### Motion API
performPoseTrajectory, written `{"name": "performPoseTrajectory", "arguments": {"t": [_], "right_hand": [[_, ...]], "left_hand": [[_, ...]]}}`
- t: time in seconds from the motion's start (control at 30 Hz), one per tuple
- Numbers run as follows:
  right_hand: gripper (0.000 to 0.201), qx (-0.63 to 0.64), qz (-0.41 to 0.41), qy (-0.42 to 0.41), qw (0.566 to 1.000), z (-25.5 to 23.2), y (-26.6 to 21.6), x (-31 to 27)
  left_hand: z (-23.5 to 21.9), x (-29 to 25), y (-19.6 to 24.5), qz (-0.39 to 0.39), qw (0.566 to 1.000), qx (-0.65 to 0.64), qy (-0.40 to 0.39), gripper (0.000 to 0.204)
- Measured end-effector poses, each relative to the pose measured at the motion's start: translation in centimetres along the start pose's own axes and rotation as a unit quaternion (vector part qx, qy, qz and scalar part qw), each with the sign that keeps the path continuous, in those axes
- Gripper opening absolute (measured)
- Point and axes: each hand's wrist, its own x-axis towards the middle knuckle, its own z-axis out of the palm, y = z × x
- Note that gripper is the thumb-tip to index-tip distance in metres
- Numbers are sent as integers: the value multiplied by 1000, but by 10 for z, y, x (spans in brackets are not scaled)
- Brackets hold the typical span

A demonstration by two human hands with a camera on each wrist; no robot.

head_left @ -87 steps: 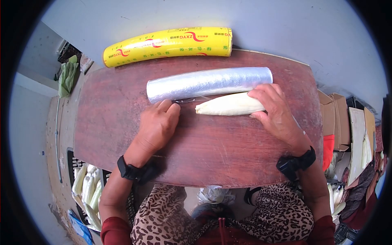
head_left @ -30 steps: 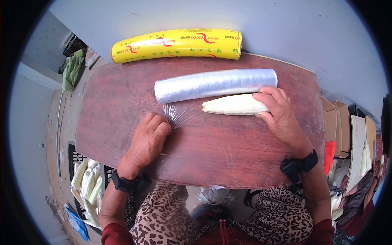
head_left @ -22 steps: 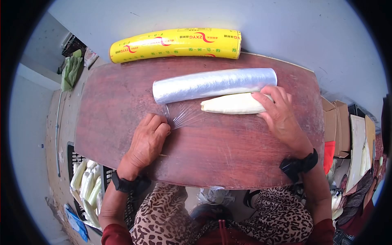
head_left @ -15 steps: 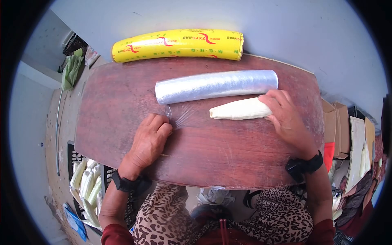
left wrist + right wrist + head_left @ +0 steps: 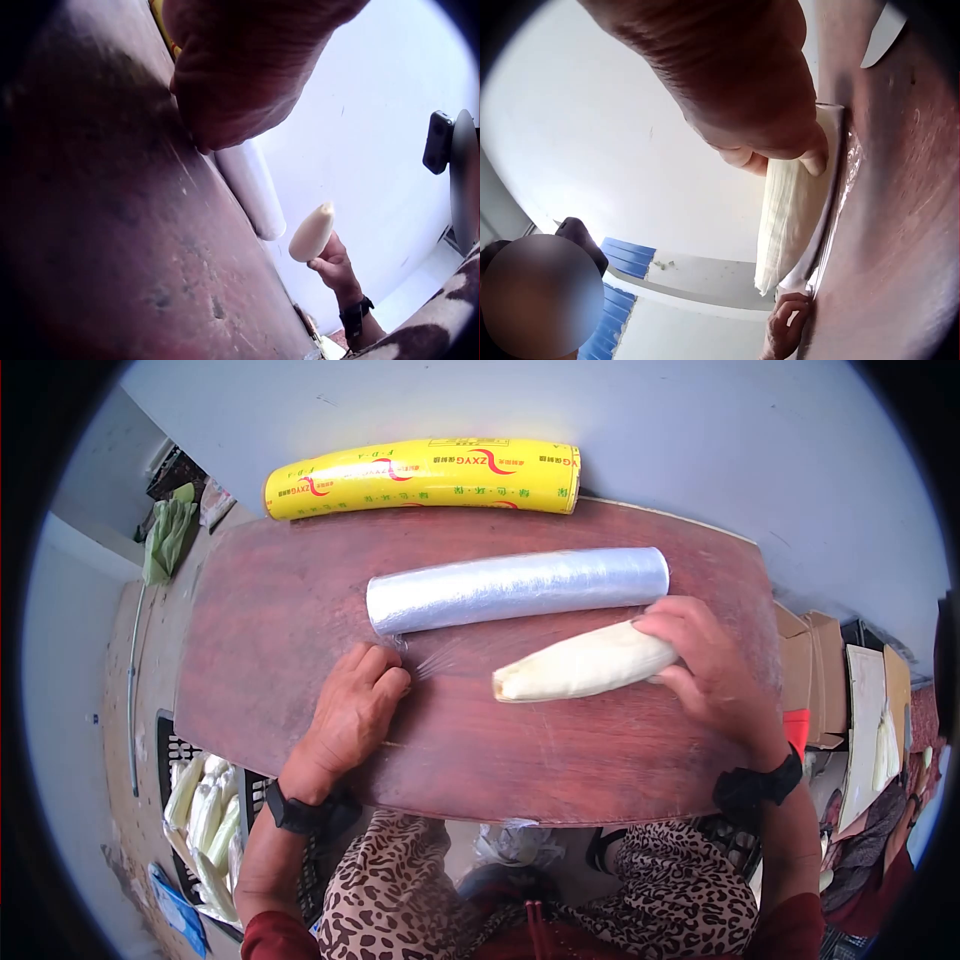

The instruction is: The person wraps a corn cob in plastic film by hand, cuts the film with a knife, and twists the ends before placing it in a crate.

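In the head view a roll of clear film [image 5: 520, 590] lies across the brown table [image 5: 270, 610]. The left hand [image 5: 355, 705], fingers curled, pinches the gathered end of film [image 5: 425, 662] pulled from the roll's left end. A pale husked corn cob [image 5: 585, 663] is gripped at its right end by the right hand [image 5: 715, 675], tip pointing left. The right wrist view shows the right hand [image 5: 742, 82] with thumb and fingers round the cob [image 5: 791, 217]. In the left wrist view, the cob [image 5: 311, 234] appears raised off the table; the left fingertips are hidden.
A yellow printed roll [image 5: 425, 478] lies along the table's far edge by the wall. A black crate [image 5: 180, 760] of cobs stands on the floor at lower left. Cardboard boxes [image 5: 825, 680] are at the right. In the right wrist view a blade-like object [image 5: 885, 36] is at the top.
The right hand has moved the cob towards the table's near side, away from the film roll, and tilted it. The left hand earlier drew film out and keeps its pinch.
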Motion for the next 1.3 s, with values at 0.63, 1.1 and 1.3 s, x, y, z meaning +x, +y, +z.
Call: {"name": "performPoseTrajectory", "arguments": {"t": [0.63, 1.1, 1.3], "right_hand": [[45, -124, -41, -22, 991, 41, 6, 42], [44, -151, -58, -43, 986, 41, 17, 46], [35, 28, 0, 59, 998, 24, 25, 38]], "left_hand": [[-4, -2, 1, 6, 1000, -25, 15, 8], [-8, 61, 42, 51, 998, 35, 22, 51], [30, 67, 29, 60, 994, 80, 39, 43]]}}
